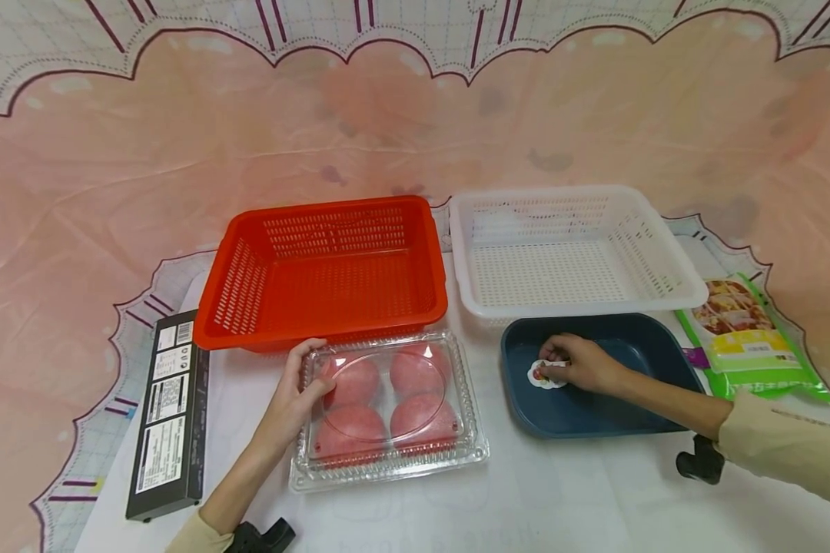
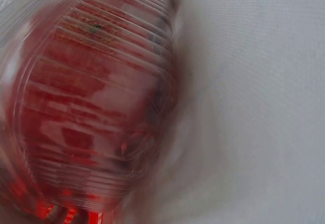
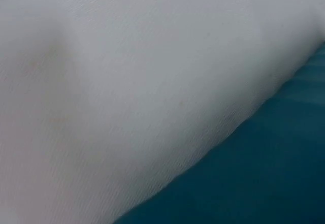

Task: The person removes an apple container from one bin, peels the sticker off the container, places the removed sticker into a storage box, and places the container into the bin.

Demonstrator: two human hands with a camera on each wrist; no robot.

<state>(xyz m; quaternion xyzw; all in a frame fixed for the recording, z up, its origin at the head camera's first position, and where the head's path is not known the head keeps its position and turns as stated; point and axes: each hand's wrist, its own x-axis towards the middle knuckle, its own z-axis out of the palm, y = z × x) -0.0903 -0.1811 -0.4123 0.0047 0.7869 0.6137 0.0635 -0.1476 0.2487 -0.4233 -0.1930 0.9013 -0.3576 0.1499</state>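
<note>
My left hand (image 1: pixel 293 395) grips the left side of a clear plastic clamshell box (image 1: pixel 472 430), its thumb lying on the lid. Through the plastic show several round pinkish-red pieces (image 1: pixel 351 382) whose kind I cannot tell. Close up in the left wrist view, the box's ribbed side (image 2: pixel 91 97) looks blurred and red behind. Over at the right, my right hand (image 1: pixel 584 365) reaches into a dark blue tray (image 1: pixel 636 338) and pinches a small white scalloped piece with a red mark (image 1: pixel 541 375). Only the tray's side (image 3: pixel 264 168) shows in the right wrist view.
Behind stand a red basket (image 1: pixel 346 284) and a white basket (image 1: pixel 553 276), side by side. A long black box with white labels (image 1: pixel 169 407) lies at the left. A green food packet (image 1: pixel 754 346) lies at the right, beside the blue tray.
</note>
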